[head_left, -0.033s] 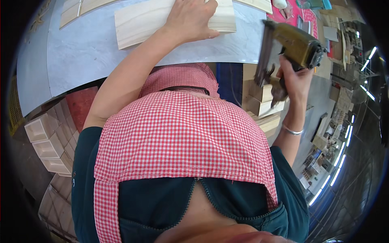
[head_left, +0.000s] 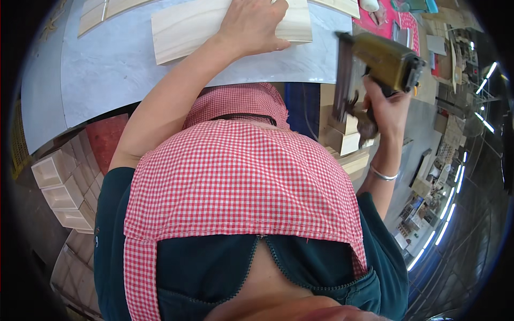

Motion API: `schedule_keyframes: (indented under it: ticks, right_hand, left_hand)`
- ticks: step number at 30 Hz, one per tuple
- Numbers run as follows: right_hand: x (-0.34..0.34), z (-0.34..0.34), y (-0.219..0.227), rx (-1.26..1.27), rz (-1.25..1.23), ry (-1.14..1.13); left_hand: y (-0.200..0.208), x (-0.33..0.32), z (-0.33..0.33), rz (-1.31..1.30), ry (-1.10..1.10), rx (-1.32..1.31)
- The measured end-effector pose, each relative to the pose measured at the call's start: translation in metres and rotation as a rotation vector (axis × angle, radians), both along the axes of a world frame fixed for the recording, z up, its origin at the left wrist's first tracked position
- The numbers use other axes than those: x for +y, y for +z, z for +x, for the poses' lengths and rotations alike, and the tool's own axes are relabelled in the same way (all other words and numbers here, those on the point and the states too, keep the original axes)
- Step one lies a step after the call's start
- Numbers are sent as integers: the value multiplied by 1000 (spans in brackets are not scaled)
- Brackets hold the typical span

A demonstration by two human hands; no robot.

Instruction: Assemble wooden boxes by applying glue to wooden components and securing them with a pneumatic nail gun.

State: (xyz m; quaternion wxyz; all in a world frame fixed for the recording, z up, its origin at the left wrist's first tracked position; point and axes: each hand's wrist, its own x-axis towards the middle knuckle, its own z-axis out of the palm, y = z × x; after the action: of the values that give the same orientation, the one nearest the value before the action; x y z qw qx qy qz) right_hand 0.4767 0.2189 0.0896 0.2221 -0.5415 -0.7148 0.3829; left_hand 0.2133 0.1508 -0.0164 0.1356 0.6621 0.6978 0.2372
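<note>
A pale wooden panel with visible grain lies on the grey-white tabletop in front of me. My left hand is across its right half, gripping it with the thumb along the near edge; the far fingertips are cut off by the frame. Whether the panel is one face of a box, I cannot tell. Off the table's right end, my right hand is closed round the handle of a nail gun with a brownish-gold body and a dark magazine. The gun is held in the air, apart from the panel.
More light wooden pieces lie along the table's far edge. Open wooden boxes are stacked low on the left, and wooden blocks sit below the right end. A pink cloth bearing small items is at the far right.
My right hand and the nail gun have shifted slightly left, toward the table. My left hand and the panel have stayed in place.
</note>
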Motion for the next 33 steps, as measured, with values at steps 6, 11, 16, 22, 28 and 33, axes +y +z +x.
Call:
schedule_keyframes:
  ticks: [6, 11, 16, 22, 28, 33]
  right_hand:
    - [-24, -16, 0, -134, -73, 66]
    - [-16, -20, 0, -165, -82, 88]
    - [-12, -24, 0, -208, -72, 107]
    - [-10, -27, 1, -201, -132, 83]
    - [-3, -29, 6, -317, -63, 210]
    - [-3, -34, 16, -280, -53, 230]
  left_hand:
    - [-11, 3, -2, 107, -16, -46]
    - [-8, 6, 0, -89, 16, -124]
    - [-12, 3, 0, 111, 5, -60]
    - [-14, 4, 0, 101, 3, -81]
    - [-13, 1, -3, 97, -30, -64]
    - [2, -48, -35, 18, 19, -86]
